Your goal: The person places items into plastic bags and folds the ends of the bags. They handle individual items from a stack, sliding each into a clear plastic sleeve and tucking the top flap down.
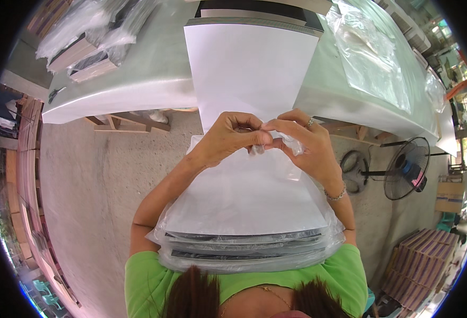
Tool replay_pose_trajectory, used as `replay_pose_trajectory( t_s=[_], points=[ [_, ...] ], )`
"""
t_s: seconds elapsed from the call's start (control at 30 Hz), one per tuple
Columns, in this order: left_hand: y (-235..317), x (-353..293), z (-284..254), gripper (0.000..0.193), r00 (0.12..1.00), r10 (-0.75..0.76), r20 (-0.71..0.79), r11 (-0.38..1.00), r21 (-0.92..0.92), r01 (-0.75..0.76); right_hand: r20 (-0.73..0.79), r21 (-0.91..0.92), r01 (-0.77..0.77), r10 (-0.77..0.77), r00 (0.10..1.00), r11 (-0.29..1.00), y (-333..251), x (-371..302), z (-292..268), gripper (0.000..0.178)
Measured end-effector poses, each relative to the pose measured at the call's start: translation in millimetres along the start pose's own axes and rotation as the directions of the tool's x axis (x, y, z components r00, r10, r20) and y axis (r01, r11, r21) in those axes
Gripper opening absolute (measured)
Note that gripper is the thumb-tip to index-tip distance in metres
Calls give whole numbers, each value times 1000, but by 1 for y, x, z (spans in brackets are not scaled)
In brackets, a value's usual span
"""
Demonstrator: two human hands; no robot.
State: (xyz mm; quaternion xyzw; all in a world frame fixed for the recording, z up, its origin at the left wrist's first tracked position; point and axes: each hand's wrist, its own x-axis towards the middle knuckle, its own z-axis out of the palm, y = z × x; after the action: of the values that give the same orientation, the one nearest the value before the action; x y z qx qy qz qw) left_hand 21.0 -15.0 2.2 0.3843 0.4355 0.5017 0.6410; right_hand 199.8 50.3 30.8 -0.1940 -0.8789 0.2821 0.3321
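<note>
Left grip (pixel 228 137) and right grip (pixel 313 144) pinch clear plastic (pixel 295 146) by pale table (pixel 151 95) over concrete floor (pixel 87 180)

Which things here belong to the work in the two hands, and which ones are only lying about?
Part of the work:
left hand and right hand, pinching plastic
clear plastic bag
white-faced stack inside it
probably the white-fronted pile on the table

Apparently just lying about:
black fan
small dark tool, table's left
stacked cardboard, lower right
</note>
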Motion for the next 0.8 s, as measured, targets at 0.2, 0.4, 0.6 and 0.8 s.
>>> replay_pose_trajectory(
  t_s=[0.2,0.4,0.6,0.8],
  points=[
    [0,0,-2,16,1000,4,6,1000,24,-4,-3,23,5,-5,1000,1000,5,0,4,36],
    [-8,5,-5,24,997,14,75,996,-84,-8,5,65,32,-32,999,997,11,-5,11,31],
    [-15,6,-13,28,995,-41,94,979,-196,59,-56,320,35,-19,998,947,17,-2,13,26],
    [-12,2,-36,29,982,-33,-185,999,-46,25,-101,457,-25,80,992,889,34,-10,-2,22]
  ],
)
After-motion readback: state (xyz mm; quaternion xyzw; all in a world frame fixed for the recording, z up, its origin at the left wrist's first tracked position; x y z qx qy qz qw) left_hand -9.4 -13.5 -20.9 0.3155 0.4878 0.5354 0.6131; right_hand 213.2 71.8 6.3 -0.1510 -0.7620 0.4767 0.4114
